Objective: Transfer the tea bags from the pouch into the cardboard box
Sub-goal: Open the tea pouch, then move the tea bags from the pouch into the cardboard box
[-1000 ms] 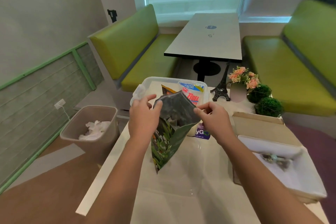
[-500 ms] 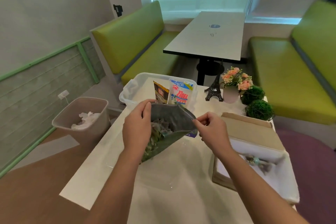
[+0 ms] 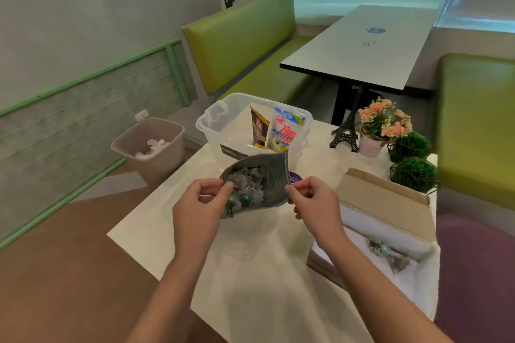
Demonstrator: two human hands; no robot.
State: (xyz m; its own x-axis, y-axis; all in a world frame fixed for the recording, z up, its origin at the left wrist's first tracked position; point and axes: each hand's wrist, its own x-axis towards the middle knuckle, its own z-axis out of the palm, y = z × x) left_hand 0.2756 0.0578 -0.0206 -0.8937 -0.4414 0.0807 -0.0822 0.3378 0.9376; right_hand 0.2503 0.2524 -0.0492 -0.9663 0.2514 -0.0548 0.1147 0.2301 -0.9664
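Left hand (image 3: 201, 203) and right hand (image 3: 313, 202) pinch open the crinkly foil pouch (image 3: 271, 181), its mouth showing gauzy tea bags (image 3: 246, 185); beside it a flat cardboard box (image 3: 387, 198)
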